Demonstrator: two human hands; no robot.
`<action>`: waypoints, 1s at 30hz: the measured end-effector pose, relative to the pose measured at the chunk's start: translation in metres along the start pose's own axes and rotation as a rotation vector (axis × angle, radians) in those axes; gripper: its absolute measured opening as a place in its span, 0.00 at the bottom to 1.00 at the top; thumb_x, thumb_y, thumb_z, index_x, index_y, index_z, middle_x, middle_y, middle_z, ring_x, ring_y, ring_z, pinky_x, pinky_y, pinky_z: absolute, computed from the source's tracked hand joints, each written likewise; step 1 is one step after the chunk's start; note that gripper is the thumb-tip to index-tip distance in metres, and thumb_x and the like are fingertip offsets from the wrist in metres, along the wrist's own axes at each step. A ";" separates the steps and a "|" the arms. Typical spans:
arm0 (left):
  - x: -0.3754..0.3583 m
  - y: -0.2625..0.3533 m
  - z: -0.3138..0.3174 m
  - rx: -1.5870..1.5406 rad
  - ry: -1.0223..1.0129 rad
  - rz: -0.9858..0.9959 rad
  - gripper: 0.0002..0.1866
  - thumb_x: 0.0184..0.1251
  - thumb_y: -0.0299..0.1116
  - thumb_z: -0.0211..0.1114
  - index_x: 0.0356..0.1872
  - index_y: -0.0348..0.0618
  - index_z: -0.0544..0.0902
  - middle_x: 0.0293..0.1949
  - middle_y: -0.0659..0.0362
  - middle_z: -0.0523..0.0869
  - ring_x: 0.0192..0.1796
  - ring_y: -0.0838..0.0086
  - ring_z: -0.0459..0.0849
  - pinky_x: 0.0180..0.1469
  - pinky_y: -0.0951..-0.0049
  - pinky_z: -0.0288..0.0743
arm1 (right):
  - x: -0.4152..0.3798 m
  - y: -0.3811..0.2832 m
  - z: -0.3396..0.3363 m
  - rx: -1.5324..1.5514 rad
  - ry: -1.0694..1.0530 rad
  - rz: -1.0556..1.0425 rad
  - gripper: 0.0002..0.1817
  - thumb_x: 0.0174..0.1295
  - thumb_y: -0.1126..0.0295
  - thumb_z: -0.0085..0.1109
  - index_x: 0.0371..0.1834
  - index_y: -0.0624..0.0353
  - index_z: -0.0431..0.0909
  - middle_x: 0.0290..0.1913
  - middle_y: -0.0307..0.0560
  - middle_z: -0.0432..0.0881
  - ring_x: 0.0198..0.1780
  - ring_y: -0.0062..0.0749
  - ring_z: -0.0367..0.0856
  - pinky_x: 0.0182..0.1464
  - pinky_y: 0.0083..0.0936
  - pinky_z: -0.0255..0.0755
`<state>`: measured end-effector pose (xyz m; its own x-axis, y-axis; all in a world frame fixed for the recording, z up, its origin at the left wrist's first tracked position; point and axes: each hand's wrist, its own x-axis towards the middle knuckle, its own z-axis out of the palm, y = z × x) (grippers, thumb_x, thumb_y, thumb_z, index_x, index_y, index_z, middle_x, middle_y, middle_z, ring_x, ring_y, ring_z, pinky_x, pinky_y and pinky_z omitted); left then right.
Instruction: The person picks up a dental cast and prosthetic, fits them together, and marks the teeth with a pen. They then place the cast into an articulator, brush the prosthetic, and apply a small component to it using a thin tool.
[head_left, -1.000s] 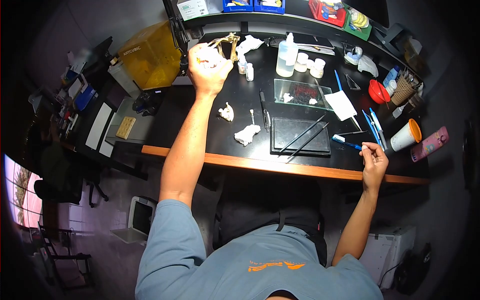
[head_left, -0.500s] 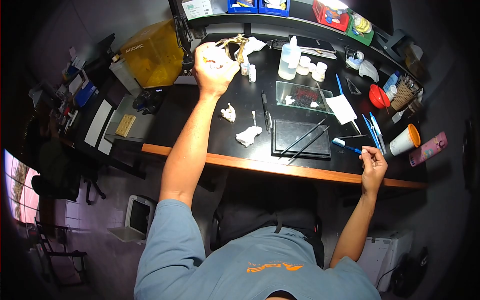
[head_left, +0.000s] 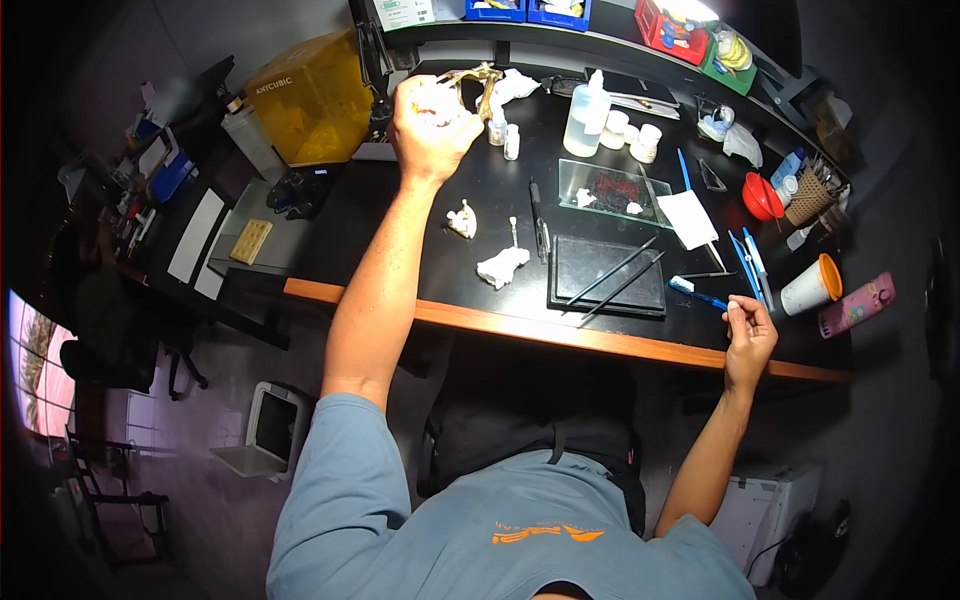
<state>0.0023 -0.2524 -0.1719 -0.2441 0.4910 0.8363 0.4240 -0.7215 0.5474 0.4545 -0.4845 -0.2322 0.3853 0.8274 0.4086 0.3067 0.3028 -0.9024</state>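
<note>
At the back of the desk, my left hand [head_left: 428, 150] is wrapped round a brass-coloured dental articulator [head_left: 487, 93] with white plaster [head_left: 432, 104] in it; my palm and fingers hide part of it. My right hand [head_left: 750, 338], by the front right edge, pinches the handle of a blue toothbrush [head_left: 708, 297], its bristled head pointing left. Between the hands lie two small white plaster pieces [head_left: 503, 266] [head_left: 462, 220], a black pen-like tool [head_left: 540, 222] and a black slab [head_left: 607, 278] with two thin brushes [head_left: 622, 285] across it.
A glass plate [head_left: 610, 212] with dark red smears lies mid-desk. Behind it stand a clear squeeze bottle [head_left: 587, 115] and white jars [head_left: 645, 143]. On the right are a red bowl [head_left: 761, 197], an orange-rimmed cup [head_left: 808, 287] and a pink bottle [head_left: 857, 305]. A yellow box [head_left: 305, 100] stands at left.
The desk and its objects appear slightly shifted to the right in view. Both hands keep their grips, with almost no movement.
</note>
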 end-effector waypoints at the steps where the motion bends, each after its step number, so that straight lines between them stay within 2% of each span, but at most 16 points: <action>1: 0.003 -0.002 -0.004 -0.010 -0.035 -0.022 0.36 0.45 0.25 0.85 0.58 0.42 0.76 0.42 0.62 0.83 0.42 0.77 0.85 0.47 0.71 0.84 | 0.000 0.001 -0.001 -0.002 0.001 -0.002 0.05 0.74 0.77 0.64 0.48 0.65 0.87 0.35 0.36 0.84 0.33 0.11 0.74 0.35 0.12 0.62; 3: 0.005 -0.004 -0.013 -0.070 -0.106 -0.105 0.36 0.45 0.27 0.86 0.58 0.43 0.77 0.44 0.61 0.84 0.44 0.77 0.86 0.48 0.70 0.84 | 0.001 0.002 -0.001 -0.002 0.005 -0.005 0.05 0.74 0.77 0.64 0.48 0.65 0.87 0.34 0.36 0.84 0.32 0.10 0.73 0.34 0.12 0.62; 12: 0.004 0.000 -0.033 0.080 -0.145 -0.123 0.36 0.44 0.29 0.86 0.58 0.43 0.80 0.44 0.59 0.88 0.46 0.74 0.88 0.52 0.69 0.85 | -0.001 0.002 -0.002 0.035 0.010 -0.034 0.05 0.74 0.76 0.65 0.48 0.63 0.88 0.34 0.35 0.83 0.32 0.11 0.72 0.35 0.12 0.62; 14: 0.001 0.006 -0.048 0.183 -0.157 -0.086 0.36 0.45 0.28 0.86 0.59 0.43 0.80 0.45 0.58 0.89 0.46 0.73 0.89 0.52 0.69 0.85 | -0.001 0.005 -0.002 0.030 0.020 -0.051 0.05 0.74 0.77 0.65 0.48 0.64 0.87 0.35 0.35 0.83 0.33 0.12 0.75 0.36 0.12 0.64; 17: -0.014 0.026 -0.075 0.237 -0.183 -0.163 0.35 0.47 0.24 0.84 0.59 0.42 0.79 0.47 0.57 0.89 0.48 0.71 0.89 0.53 0.68 0.85 | -0.002 0.004 -0.003 0.024 0.002 -0.049 0.04 0.74 0.78 0.65 0.47 0.66 0.86 0.36 0.36 0.83 0.37 0.14 0.78 0.42 0.14 0.70; 25: -0.083 0.053 -0.134 0.230 -0.173 -0.351 0.37 0.48 0.18 0.82 0.62 0.43 0.75 0.51 0.57 0.85 0.50 0.74 0.86 0.54 0.69 0.84 | 0.000 -0.004 0.002 0.009 -0.067 -0.031 0.05 0.74 0.77 0.65 0.48 0.64 0.87 0.34 0.35 0.83 0.33 0.11 0.74 0.34 0.12 0.62; 30: -0.090 0.052 -0.137 0.128 -0.141 -0.312 0.36 0.48 0.18 0.83 0.60 0.44 0.76 0.47 0.56 0.87 0.46 0.74 0.87 0.50 0.69 0.86 | 0.001 -0.004 0.003 -0.010 -0.082 -0.025 0.05 0.74 0.77 0.65 0.48 0.64 0.88 0.34 0.36 0.84 0.33 0.11 0.75 0.35 0.12 0.63</action>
<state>-0.0729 -0.4013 -0.2146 -0.2596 0.7468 0.6123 0.4565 -0.4639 0.7592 0.4507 -0.4830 -0.2284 0.3048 0.8557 0.4181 0.3239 0.3197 -0.8904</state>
